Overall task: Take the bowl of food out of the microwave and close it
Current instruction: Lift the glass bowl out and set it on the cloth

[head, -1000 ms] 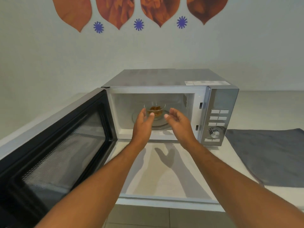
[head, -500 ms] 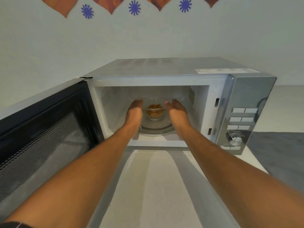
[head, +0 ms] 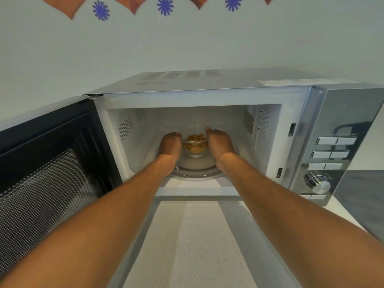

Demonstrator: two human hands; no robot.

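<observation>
Upright, bowl (head: 195,146) sits between left hand (head: 170,144) and right hand (head: 219,143).

bowl (head: 195,146): small, clear glass, upright, holds yellow-brown food; sits centred on glass turntable (head: 195,169) inside cavity, toward back; flanked by both hands, contact with its sides unclear; microwave (head: 228,84): silver body, white interior, on pale surface (head: 187,246); door (head: 47,163) swung fully open to left, black frame, mesh window; control panel on right with buttons and knob (head: 318,182)
</observation>
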